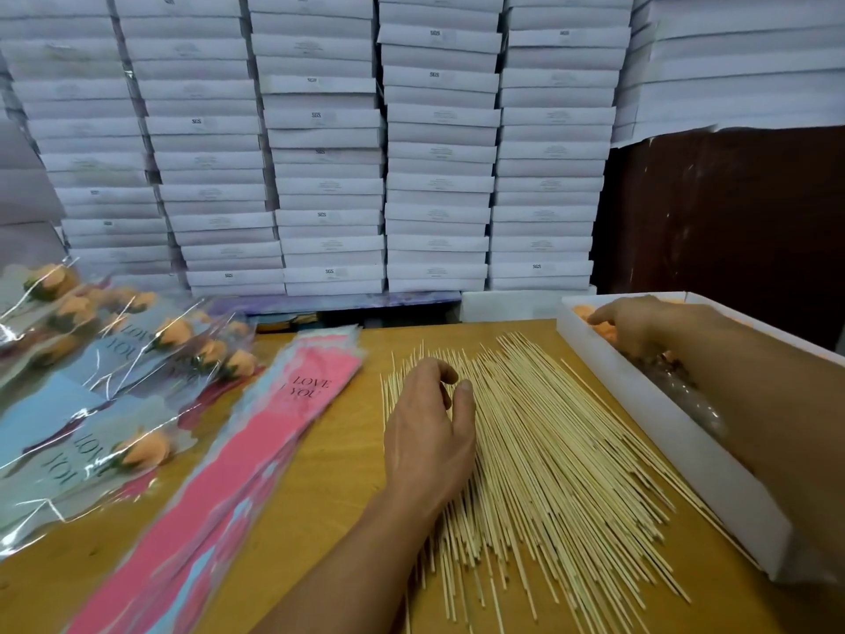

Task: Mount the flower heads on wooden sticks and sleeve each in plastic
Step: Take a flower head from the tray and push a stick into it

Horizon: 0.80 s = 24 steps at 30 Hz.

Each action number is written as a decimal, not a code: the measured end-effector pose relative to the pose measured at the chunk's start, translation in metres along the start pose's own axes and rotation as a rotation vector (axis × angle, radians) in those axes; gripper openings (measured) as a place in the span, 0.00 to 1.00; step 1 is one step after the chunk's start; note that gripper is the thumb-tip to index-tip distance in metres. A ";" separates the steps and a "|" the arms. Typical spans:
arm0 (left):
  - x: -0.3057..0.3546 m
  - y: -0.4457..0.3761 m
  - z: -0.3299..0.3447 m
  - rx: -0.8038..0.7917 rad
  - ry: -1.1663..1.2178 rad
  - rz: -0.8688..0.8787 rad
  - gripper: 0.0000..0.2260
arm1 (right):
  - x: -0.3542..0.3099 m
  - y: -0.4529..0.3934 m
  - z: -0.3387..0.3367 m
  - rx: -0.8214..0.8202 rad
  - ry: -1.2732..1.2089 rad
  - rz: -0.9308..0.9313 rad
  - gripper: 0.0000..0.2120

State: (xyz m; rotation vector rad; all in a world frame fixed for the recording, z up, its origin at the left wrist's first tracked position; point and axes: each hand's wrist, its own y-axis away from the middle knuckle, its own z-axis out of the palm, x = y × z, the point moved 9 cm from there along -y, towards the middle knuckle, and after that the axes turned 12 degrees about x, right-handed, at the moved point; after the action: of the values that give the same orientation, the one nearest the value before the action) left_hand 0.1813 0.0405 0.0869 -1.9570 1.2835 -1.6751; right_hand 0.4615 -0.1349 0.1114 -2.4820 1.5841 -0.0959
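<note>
We judged the job well begun but far from finished. Several finished flowers [137, 450], orange heads already on sticks and sleeved in clear plastic printed "LOVE YOU", lay heaped at the left of the surface [320, 459]. Beside them a stack of empty plastic sleeves [256, 455], pink on top, ran diagonally toward the near edge. A broad fan of wooden sticks [548, 450] covered the middle of the surface, so many remained to be used.

Our left hand [427, 432] rested on the left side of that fan, fingers curled with thumb and forefinger close together over the sticks; we could not tell whether a stick was actually pinched between them. Our right hand [640, 327] reached into the white box [676, 418] at the right edge, its fingers bent down among the orange flower heads [585, 313] at the far end; whether it had hold of one we could not tell, since the fingertips were hidden.

The box touched the right edge of the fan. Stacks of flat white cartons [329, 144] rose behind the surface.
</note>
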 end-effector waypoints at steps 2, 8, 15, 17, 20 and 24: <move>-0.001 -0.001 0.001 0.002 0.004 -0.003 0.05 | 0.003 -0.001 0.000 -0.013 0.077 -0.026 0.22; -0.002 0.000 0.005 -0.007 -0.012 -0.006 0.04 | 0.010 -0.002 0.011 0.080 0.104 -0.008 0.14; -0.003 0.000 0.006 -0.010 -0.012 0.001 0.04 | 0.012 -0.005 0.008 0.150 0.093 0.045 0.04; -0.003 0.000 0.006 -0.012 -0.007 -0.003 0.05 | 0.016 -0.007 0.006 0.168 0.053 0.082 0.06; -0.002 0.001 0.006 -0.013 0.002 -0.002 0.07 | 0.027 -0.007 -0.001 0.199 0.010 0.162 0.06; -0.002 0.000 0.005 -0.003 -0.004 0.000 0.07 | 0.039 -0.003 -0.022 0.317 -0.072 0.271 0.07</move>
State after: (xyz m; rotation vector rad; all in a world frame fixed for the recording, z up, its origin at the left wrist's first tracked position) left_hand 0.1864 0.0403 0.0845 -1.9612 1.2852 -1.6689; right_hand 0.4773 -0.1713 0.1316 -1.9966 1.7072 -0.1987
